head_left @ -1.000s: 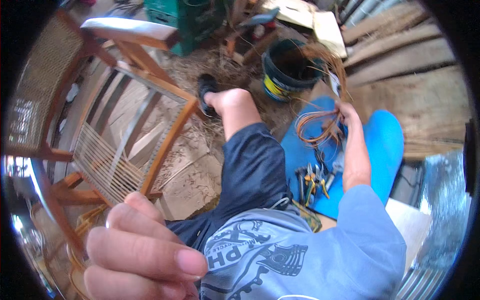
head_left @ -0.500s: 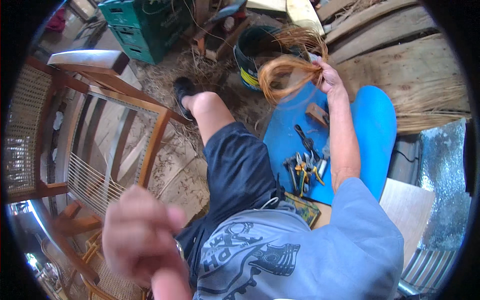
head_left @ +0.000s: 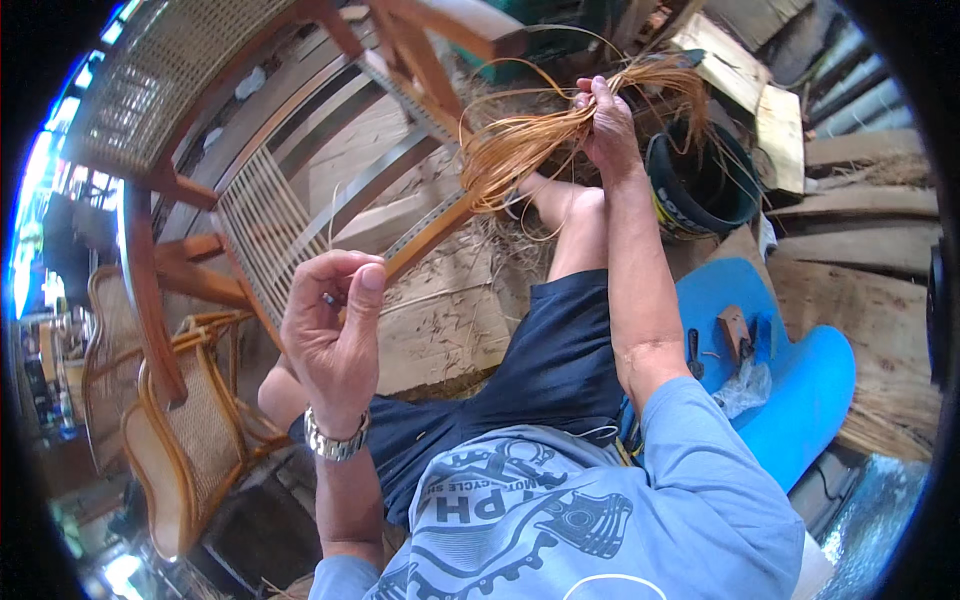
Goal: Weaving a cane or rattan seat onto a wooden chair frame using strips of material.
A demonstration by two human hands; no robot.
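Note:
My right hand (head_left: 610,130) is closed around a bundle of orange-brown cane strands (head_left: 510,160), whose looped ends hang left of it and over a dark bucket (head_left: 700,205). My left hand (head_left: 330,320) is curled, thumb and index close together. A thin pale strand rises near those fingertips; whether they grip it I cannot make out. Behind that hand stands a wooden chair (head_left: 440,225) with pale strands (head_left: 258,220) strung across part of its open seat and a woven cane back (head_left: 180,70).
A blue plastic seat (head_left: 800,400) at my right holds a wooden block (head_left: 733,325), tools and a plastic bag. Cane-and-rattan furniture (head_left: 185,430) stands at the lower left. Wooden boards (head_left: 850,290) lie along the right, a green crate (head_left: 545,30) behind.
My right hand has lifted the cane bundle up and leftward, away from the blue seat. My left hand has risen and turned. The view has shifted toward the chair.

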